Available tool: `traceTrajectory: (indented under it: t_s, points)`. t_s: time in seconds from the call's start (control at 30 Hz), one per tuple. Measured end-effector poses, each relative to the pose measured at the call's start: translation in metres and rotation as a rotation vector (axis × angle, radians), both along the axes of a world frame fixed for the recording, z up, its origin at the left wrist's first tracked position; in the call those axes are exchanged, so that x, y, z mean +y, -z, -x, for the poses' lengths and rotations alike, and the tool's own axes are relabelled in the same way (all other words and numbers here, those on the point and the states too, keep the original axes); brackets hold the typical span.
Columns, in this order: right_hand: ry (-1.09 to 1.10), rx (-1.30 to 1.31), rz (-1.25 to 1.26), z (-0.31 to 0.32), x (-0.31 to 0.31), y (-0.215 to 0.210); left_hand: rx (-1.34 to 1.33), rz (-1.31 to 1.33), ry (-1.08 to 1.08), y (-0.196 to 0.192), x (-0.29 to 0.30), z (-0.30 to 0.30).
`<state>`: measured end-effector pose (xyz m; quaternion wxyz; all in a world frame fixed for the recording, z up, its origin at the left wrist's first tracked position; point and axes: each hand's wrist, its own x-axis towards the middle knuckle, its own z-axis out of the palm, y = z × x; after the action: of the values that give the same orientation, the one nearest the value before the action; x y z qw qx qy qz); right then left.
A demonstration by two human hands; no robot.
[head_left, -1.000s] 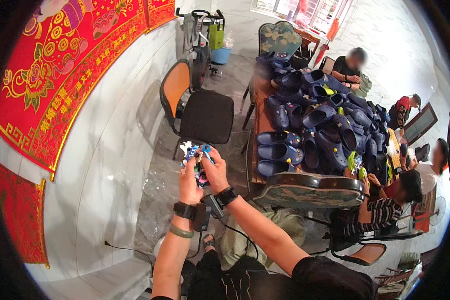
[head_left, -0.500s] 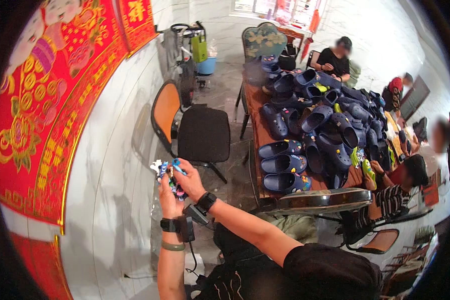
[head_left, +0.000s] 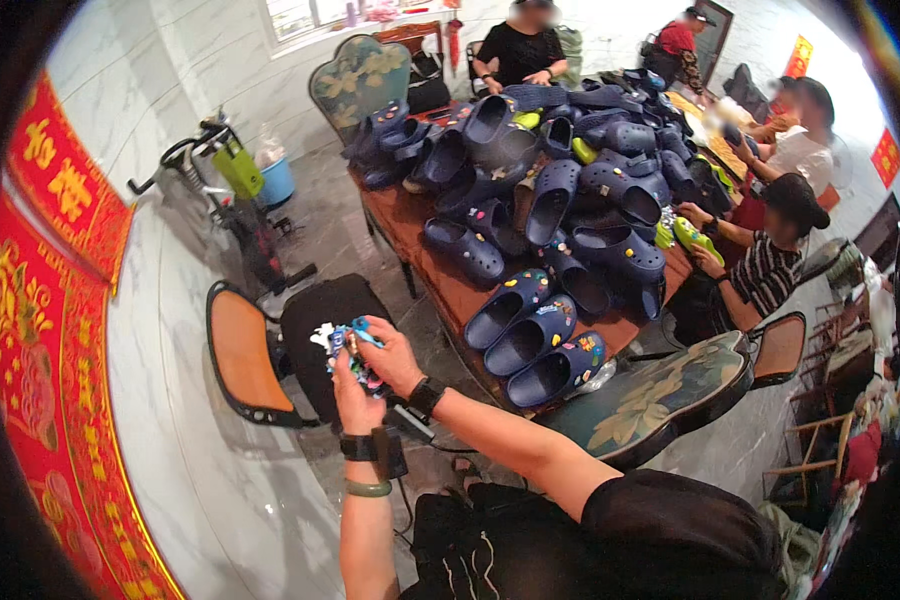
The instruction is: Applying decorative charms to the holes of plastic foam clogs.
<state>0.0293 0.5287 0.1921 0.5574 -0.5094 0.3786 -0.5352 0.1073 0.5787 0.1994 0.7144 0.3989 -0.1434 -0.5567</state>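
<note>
Both my hands are together in front of me, above the dark chair seat. My left hand (head_left: pixel 356 396) is closed around a bunch of small colourful shoe charms (head_left: pixel 337 338), in white, blue, pink and other colours. Against this bunch, my right hand (head_left: pixel 398 362) has its fingers closed on a bright blue charm (head_left: pixel 362 328). Fingers hide most of the pieces. To the right, navy clogs (head_left: pixel 552 205) lie piled on a brown table (head_left: pixel 425 278). Along its near edge stand several clogs with charms on them, such as the nearest clog (head_left: pixel 558 370).
An orange-backed chair (head_left: pixel 240 350) stands left of my hands. A green-patterned chair (head_left: pixel 660 395) is at the table's near side. Several people sit around; one in a striped top (head_left: pixel 770 270) holds a lime-green clog (head_left: pixel 692 238). A blue bucket (head_left: pixel 275 182) stands behind.
My view has swung right, so the table and clogs now sit nearer the middle. My hands stay together around the charms.
</note>
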Motion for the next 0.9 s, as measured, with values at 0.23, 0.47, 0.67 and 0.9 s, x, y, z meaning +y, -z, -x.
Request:
traceTrajectory:
  t_s: [0.23,0.47,0.67,0.9]
  points:
    - [0.337,0.087,0.027,0.071,-0.090,0.009,0.103,-0.028,0.381,0.014,-0.118,0.058]
    - [0.656,0.227,0.137,0.167,-0.150,0.009,0.152,0.044,0.613,0.015,-0.197,0.151]
    - [0.720,0.074,0.037,0.213,-0.184,0.007,0.205,0.036,0.701,0.035,-0.250,0.204]
    - [0.800,0.018,-0.052,0.251,-0.225,0.021,0.222,0.079,0.803,0.043,-0.297,0.242]
